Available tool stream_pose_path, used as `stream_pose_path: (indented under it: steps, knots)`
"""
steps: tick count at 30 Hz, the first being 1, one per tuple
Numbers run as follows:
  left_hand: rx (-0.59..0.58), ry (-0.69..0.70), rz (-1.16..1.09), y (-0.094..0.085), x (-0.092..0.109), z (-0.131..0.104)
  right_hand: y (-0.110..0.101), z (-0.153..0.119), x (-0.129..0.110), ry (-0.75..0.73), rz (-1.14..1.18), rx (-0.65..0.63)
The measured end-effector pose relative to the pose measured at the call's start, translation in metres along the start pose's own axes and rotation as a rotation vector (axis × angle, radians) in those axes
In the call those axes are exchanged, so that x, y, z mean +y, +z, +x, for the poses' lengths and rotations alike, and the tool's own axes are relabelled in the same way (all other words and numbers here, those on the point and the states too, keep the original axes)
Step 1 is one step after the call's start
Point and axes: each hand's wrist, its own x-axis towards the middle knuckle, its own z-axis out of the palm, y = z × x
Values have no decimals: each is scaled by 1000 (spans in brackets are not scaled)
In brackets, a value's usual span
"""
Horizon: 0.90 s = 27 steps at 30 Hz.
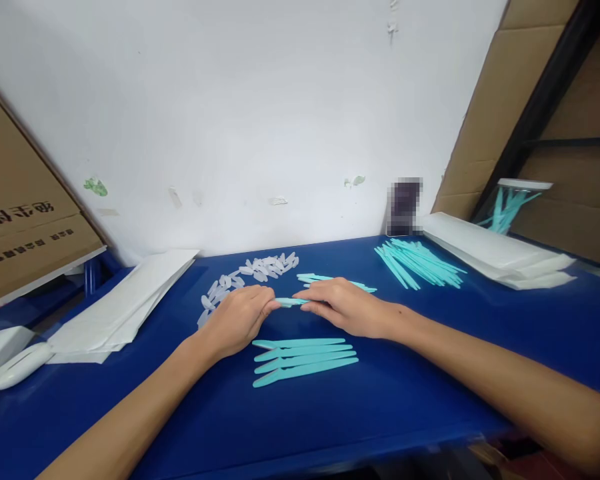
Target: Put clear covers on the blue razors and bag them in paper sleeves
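Note:
Between both hands a teal eyebrow razor (291,302) is held level above the blue table. My left hand (245,315) pinches its left end, and my right hand (347,307) grips the right part with thumb and fingers. Both ends of the razor are hidden by the fingers. Below the hands, several teal eyebrow razors (307,361) lie side by side, heads to the left. Behind my left hand spreads a curved heap of small clear plastic caps (260,268). A few more teal razors (314,277) lie just beyond my right hand, partly covered by it.
A larger pile of teal sticks (420,262) lies back right, near a stack of white sleeves (500,250) and a container of teal pieces (510,207). At left are white paper sheets (125,307) and a white oval object (20,367). Cardboard (25,207) and a wall (280,120) border the table.

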Motion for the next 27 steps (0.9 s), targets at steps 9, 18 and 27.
stream_pose_path:
  steps: [9,18,27]
  knots:
    - [-3,-13,-77,-1,9,0,-2,0,-11,21,27,-10]
    - [-71,-68,-194,-7,14,-2,-4,-6,-13,7,-25,-41]
    - [-127,-76,-216,-3,20,-4,5,-3,-11,-59,-80,-10]
